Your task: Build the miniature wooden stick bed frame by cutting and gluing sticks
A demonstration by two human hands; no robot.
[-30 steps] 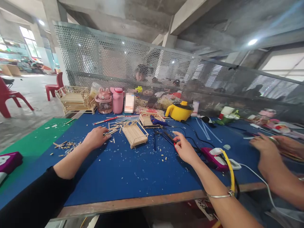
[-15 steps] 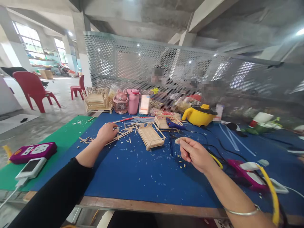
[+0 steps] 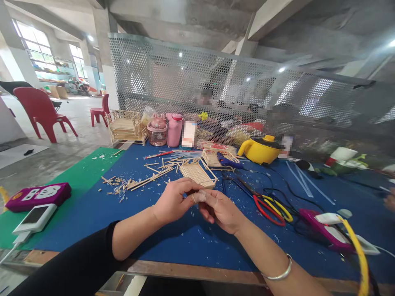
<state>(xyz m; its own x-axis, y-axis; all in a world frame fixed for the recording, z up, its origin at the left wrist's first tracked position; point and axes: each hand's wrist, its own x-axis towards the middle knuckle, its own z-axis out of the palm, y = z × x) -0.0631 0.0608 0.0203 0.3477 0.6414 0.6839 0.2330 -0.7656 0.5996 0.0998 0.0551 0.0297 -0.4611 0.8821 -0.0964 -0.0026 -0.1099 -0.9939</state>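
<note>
Head view: left hand and right hand meet above blue table, fingertips pinched together on small stick piece, perhaps wood; stick-built bed frame just beyond

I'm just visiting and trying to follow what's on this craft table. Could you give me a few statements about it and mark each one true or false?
1. The left hand and right hand meet over the blue mat. True.
2. The yellow pot stands right beside the purple power strip. False: the pot is at the far right side, the strip at the left on the green mat.
3. A small stick frame lies just beyond the hands. True.
4. The pliers are held in the right hand. False: they lie on the mat to its right.
5. The chairs in the background are blue. False: they are red.
</note>
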